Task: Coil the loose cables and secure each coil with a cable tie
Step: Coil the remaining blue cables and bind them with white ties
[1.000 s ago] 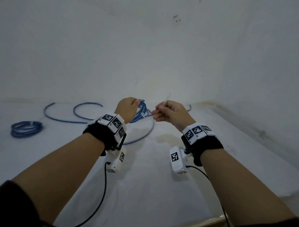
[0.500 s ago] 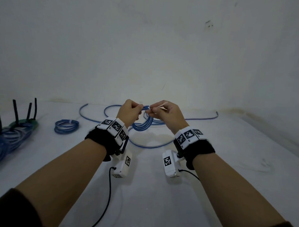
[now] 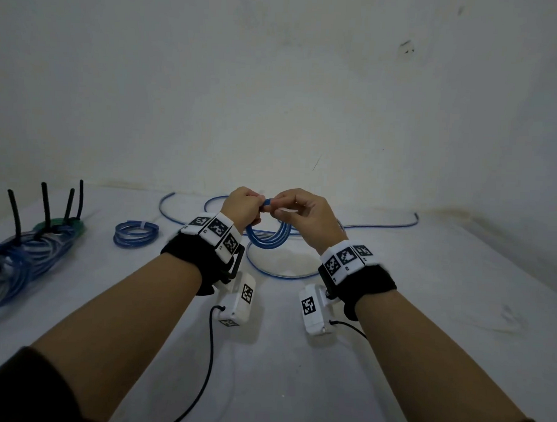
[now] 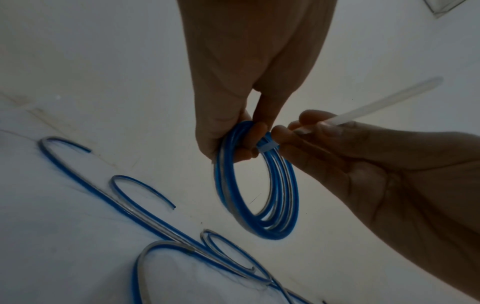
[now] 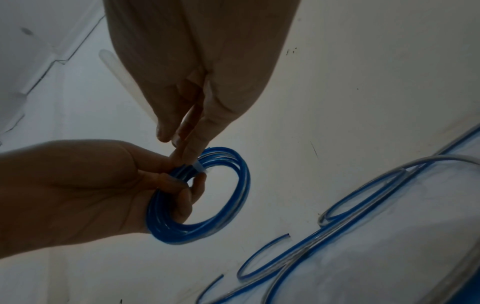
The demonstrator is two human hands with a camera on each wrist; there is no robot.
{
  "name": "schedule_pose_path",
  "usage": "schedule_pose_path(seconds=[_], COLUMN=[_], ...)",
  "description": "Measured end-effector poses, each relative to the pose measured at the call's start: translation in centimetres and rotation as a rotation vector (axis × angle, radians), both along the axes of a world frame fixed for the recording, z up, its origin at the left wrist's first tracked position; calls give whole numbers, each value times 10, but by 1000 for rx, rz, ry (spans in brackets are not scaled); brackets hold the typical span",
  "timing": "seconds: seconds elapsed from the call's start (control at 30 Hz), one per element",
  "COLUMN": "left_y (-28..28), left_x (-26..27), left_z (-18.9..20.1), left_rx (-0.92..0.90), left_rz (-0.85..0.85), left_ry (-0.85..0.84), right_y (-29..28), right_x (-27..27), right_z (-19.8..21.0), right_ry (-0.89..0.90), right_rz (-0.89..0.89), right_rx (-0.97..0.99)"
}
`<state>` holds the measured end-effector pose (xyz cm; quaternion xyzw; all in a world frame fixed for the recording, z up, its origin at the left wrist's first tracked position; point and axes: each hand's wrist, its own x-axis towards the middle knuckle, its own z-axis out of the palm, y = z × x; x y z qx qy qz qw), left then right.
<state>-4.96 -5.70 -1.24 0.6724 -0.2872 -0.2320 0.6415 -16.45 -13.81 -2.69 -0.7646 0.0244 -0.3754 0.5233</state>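
A small blue cable coil (image 4: pixel 257 185) is held up above the white table (image 3: pixel 280 354), clear of its surface. It is gripped at its top by the left hand (image 3: pixel 242 206), fingers curled through the loop. A translucent cable tie (image 4: pixel 369 100), wrapped around the coil's strands, is pinched by the fingertips of the right hand (image 3: pixel 306 212). Loose blue cable (image 3: pixel 382 225) is seen lying behind, and a tied coil (image 3: pixel 135 233) further left.
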Motion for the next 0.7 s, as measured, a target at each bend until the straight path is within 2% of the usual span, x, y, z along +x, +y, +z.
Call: schedule_pose_path(seconds=[0.2,0.37,0.5,0.7], left_y=[-2,-3,-2,0], left_x=[1,-8,-10,-12], left_z=[-4,-8,-9,-8], left_rx=[-43,-157,-218,-253], left_rz=[21,104,98,76], left_ry=[-45,-188,-204,-255], right_y=[5,7,7,8], right_x=[-5,-5,-5,-3], right_z=[3,5,7,3], right_ry=[43,-17,-50,-14], right_rz=[5,-99,-102,-111], right_rx=[174,274,351,342])
